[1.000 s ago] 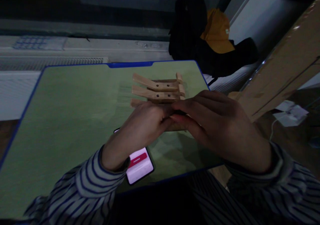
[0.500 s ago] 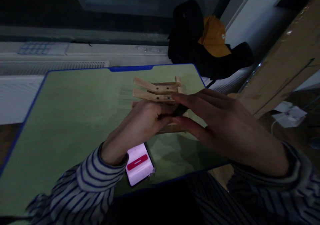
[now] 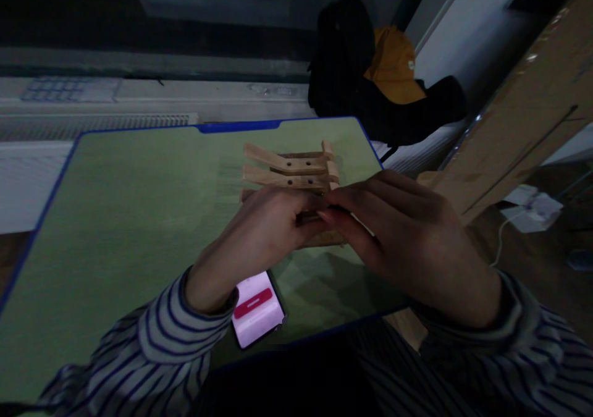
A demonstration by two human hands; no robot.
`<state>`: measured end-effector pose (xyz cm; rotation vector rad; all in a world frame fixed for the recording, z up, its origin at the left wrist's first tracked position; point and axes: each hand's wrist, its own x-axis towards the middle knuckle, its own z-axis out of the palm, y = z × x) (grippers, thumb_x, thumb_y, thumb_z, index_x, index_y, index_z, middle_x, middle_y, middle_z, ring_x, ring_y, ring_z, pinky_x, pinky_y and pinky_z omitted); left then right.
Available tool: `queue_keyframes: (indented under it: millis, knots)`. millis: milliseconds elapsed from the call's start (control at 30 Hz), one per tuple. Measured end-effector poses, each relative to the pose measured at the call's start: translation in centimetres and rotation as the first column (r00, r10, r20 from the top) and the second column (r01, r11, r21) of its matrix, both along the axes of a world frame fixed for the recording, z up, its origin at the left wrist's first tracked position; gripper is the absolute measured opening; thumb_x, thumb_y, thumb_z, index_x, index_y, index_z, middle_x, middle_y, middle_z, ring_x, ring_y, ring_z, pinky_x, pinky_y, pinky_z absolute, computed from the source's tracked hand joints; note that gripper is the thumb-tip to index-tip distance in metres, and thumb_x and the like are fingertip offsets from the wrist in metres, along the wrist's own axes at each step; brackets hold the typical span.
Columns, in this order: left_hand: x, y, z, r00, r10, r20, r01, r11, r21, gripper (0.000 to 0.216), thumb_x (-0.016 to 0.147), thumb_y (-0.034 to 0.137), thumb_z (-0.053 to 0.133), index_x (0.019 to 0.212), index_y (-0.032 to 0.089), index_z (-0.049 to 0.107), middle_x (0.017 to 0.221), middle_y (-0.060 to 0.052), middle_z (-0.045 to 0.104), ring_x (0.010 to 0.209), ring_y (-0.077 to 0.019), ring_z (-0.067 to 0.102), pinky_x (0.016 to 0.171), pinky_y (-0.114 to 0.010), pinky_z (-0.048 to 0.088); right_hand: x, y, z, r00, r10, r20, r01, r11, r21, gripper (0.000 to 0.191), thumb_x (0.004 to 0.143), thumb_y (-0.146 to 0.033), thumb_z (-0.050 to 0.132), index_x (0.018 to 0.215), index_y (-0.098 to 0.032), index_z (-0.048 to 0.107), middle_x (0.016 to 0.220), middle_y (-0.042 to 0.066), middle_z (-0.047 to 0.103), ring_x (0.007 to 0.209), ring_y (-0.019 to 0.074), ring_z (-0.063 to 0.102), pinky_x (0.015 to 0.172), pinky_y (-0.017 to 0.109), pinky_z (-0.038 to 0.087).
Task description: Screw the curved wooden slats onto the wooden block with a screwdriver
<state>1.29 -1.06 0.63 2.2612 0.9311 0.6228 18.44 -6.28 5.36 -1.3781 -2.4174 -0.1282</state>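
Green desk mat [image 3: 139, 219] is topped by wooden rack [image 3: 287, 168] and lit phone [image 3: 257, 309]. Rack's near slat is gripped by curled left hand [image 3: 259, 231], pinched by fingertips of right hand [image 3: 407, 238].

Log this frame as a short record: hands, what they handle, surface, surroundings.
Left hand: curled around the near part of the wooden frame
Right hand: fingertips on the same part, meeting the left; grip hidden
Frame: slats with holes, lying on the green table
Phone: screen lit, beside the left wrist
Beyond table: yellow cap on black bag; cardboard at right
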Motion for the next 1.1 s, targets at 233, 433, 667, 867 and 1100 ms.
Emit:
queue_keyframes:
  millis: [233, 433, 667, 867, 1100]
  knots:
    - [-0.2, -0.2, -0.3, 0.996, -0.06, 0.061, 0.062, 0.998, -0.028, 0.015, 0.087, 0.025, 0.054, 0.092, 0.024, 0.068, 0.09, 0.004, 0.071, 0.073, -0.0105, 0.064, 0.065, -0.02, 0.044, 0.8, 0.7, 1.1, 0.978, 0.209, 0.01, -0.209, 0.978, -0.026, 0.031, 0.087, -0.021, 0.047, 0.114, -0.032, 0.055, 0.106, 0.002, 0.067, 0.092, 0.0195, 0.061, 0.078, 0.034, 0.052]
    - [-0.3, 0.0, -0.3, 0.996, -0.094, -0.005, 0.094, 0.995, -0.032, 0.021, 0.086, 0.019, 0.052, 0.1, 0.028, 0.066, 0.099, 0.004, 0.069, 0.082, -0.0123, 0.064, 0.07, -0.022, 0.045, 0.0, 0.2, -0.2, 1.0, 0.015, 0.023, -0.016, 0.998, 0.057, 0.023, 0.09, -0.03, 0.048, 0.096, -0.012, 0.062, 0.083, 0.008, 0.067, 0.081, 0.0196, 0.06, 0.072, 0.035, 0.05]
    - [-0.2, -0.4, 0.1, 1.0, -0.003, 0.026, 0.003, 1.0, -0.028, 0.02, 0.083, 0.037, 0.058, 0.091, 0.022, 0.069, 0.085, 0.001, 0.071, 0.066, -0.0122, 0.062, 0.056, -0.022, 0.041, -0.5, 0.2, 0.3, 0.995, 0.011, 0.099, -0.016, 0.999, 0.043, 0.026, 0.088, -0.032, 0.05, 0.103, -0.014, 0.062, 0.088, 0.007, 0.068, 0.083, 0.0195, 0.06, 0.074, 0.034, 0.049]
    - [-0.2, -0.5, -0.2, 0.998, -0.026, 0.048, 0.03, 0.997, -0.067, 0.015, 0.085, 0.028, 0.056, 0.081, 0.019, 0.067, 0.089, 0.0, 0.071, 0.079, -0.0146, 0.065, 0.067, -0.024, 0.045, -0.1, 0.5, 0.8, 0.978, 0.206, 0.019, -0.206, 0.978, -0.018, 0.024, 0.087, -0.021, 0.052, 0.11, -0.015, 0.059, 0.103, 0.005, 0.067, 0.095, 0.0179, 0.059, 0.08, 0.031, 0.048]
    - [-0.3, -0.3, 0.0, 0.996, -0.086, -0.013, 0.085, 0.996, -0.028, 0.019, 0.087, 0.022, 0.053, 0.099, 0.025, 0.067, 0.104, 0.001, 0.069, 0.089, -0.0158, 0.064, 0.069, -0.025, 0.045, -0.8, -0.1, -1.0, 1.0, 0.014, -0.013, -0.012, 0.992, 0.127, 0.017, 0.087, -0.027, 0.053, 0.092, -0.015, 0.064, 0.079, 0.004, 0.067, 0.074, 0.0156, 0.058, 0.07, 0.03, 0.047]
